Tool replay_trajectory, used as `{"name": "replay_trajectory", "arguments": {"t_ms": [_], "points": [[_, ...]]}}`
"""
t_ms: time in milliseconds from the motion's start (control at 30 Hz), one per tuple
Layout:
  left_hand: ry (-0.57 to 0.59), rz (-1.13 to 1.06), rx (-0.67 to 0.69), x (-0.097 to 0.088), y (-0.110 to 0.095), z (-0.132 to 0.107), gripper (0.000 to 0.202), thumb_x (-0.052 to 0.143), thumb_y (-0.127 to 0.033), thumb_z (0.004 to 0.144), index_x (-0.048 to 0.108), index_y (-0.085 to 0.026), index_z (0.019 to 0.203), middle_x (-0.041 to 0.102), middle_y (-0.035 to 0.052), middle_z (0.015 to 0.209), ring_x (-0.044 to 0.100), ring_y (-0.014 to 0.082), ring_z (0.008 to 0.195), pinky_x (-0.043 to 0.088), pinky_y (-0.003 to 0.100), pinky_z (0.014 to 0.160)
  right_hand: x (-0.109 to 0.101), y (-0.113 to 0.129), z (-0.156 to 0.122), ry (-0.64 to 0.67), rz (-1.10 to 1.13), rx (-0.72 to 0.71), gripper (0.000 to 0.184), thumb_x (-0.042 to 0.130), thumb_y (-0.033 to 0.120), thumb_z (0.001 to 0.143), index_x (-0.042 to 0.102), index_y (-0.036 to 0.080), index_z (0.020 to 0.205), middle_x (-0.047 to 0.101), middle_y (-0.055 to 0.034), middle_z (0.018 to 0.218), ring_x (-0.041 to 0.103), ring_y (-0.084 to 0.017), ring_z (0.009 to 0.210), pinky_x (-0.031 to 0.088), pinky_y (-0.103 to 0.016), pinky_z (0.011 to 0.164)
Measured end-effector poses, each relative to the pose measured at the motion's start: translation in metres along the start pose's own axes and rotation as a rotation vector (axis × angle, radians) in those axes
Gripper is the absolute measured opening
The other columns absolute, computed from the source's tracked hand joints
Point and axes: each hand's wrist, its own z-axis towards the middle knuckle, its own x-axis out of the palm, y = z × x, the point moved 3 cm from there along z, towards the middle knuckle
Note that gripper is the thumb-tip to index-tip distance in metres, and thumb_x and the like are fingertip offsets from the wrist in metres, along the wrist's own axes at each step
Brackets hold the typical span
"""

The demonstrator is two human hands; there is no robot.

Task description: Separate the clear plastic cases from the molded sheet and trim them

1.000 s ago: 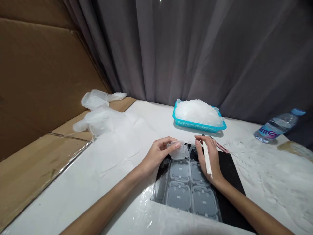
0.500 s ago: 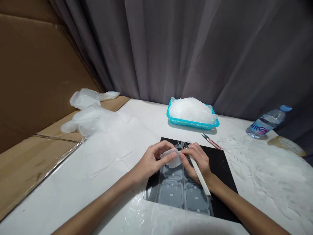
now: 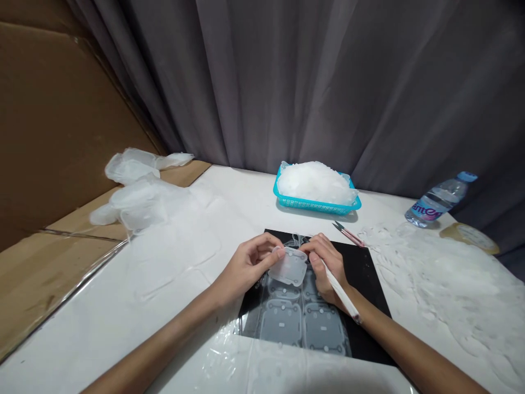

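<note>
My left hand (image 3: 262,256) pinches a translucent, frosted rounded-square plastic piece (image 3: 289,268) by its upper left edge, with the flat face toward me. My right hand (image 3: 326,265) is closed around a slim white-wrapped stick tool (image 3: 340,293); its dark front end is near the piece's upper right corner, and I cannot tell whether they touch. Under both hands lies a clear sheet of similar moulded pieces (image 3: 282,323), on a black mat (image 3: 361,290). A pair of thread snips (image 3: 348,235) with pinkish handles rests at the mat's far edge.
A turquoise basket (image 3: 315,205) heaped with white translucent pieces stands at the back. Cloudy plastic pieces (image 3: 139,200) are piled at left on cardboard (image 3: 82,257). To the right are a tilted water bottle (image 3: 441,200), a roll of tape (image 3: 470,238) and scattered clear scraps (image 3: 463,284).
The plastic piece has turned from a tilted, nearly edge-on position to show its flat face. My right hand has shifted slightly from it, still gripping the stick tool. The view has shifted slightly.
</note>
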Motion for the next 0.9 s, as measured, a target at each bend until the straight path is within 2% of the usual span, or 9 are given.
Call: {"name": "replay_trajectory", "arguments": {"t_ms": [400,567,633,900], "points": [[-0.081,-0.070,-0.106,0.0016,0.0061,0.0011,0.024,0.069,-0.042,0.095,0.065,-0.019,0.088,0.056,-0.0019,0.077,0.056,0.0137,0.074,0.051,0.025,0.067,-0.0009,-0.0029,0.0032,-0.028,0.082,0.071,0.028,0.040,0.018,0.103,0.062,0.020,0.086,0.055,-0.0019,0.073,0.053,-0.019,0.072,0.041,-0.033,0.067],[-0.081,-0.123,-0.103,0.0005,0.0049,0.0030,0.022,0.070,-0.040,0.094,0.067,-0.019,0.089,0.052,-0.0020,0.079,0.054,0.0155,0.079,0.062,0.035,0.077,-0.0005,-0.0023,0.0042,-0.038,0.088,0.092,0.029,0.042,0.018,0.104,0.062,0.020,0.083,0.055,-0.0014,0.071,0.055,-0.018,0.071,0.042,-0.032,0.067],[-0.082,-0.122,-0.108,0.0002,0.0049,0.0035,0.023,0.071,-0.040,0.093,0.067,-0.018,0.089,0.052,-0.0014,0.081,0.054,0.0158,0.080,0.063,0.036,0.078,-0.0002,-0.0025,0.0038,-0.041,0.086,0.100,0.029,0.042,0.019,0.104,0.063,0.020,0.084,0.057,-0.0017,0.072,0.056,-0.018,0.072,0.043,-0.032,0.067],[-0.086,-0.095,-0.141,0.0027,0.0017,0.0009,0.024,0.069,-0.042,0.094,0.067,-0.019,0.088,0.053,-0.0009,0.080,0.057,0.0160,0.079,0.060,0.030,0.073,-0.0007,-0.0035,0.0042,-0.045,0.054,0.117,0.026,0.044,0.017,0.104,0.062,0.020,0.085,0.057,-0.0021,0.075,0.055,-0.018,0.074,0.043,-0.033,0.070]]}}
